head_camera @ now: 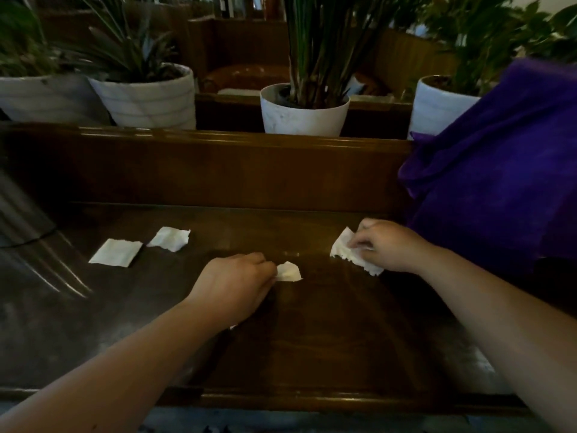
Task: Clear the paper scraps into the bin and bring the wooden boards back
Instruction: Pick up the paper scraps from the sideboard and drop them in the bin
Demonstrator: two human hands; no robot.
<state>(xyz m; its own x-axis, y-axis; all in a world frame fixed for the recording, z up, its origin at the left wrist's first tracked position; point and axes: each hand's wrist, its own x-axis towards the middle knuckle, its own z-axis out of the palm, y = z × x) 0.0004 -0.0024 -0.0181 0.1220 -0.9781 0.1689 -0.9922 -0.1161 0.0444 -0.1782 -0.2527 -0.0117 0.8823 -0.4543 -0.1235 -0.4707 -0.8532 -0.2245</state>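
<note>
Several white paper scraps lie on a dark wooden surface (312, 323). My left hand (234, 282) pinches a small scrap (288, 271) near the middle. My right hand (384, 245) is closed on a larger torn scrap (343, 251) further right. Two flat scraps lie untouched to the left: one squarish scrap (115, 253) and one ragged scrap (170, 239) just behind it. A tiny white bit (232, 327) peeks out under my left wrist. No bin and no loose wooden boards are in view.
A raised wooden back rail (203, 170) runs behind the surface. White plant pots (304, 110) (150, 95) stand beyond it. A purple cloth (499, 164) hangs at the right, close to my right hand. A metal ribbed object (22, 214) sits at the left edge.
</note>
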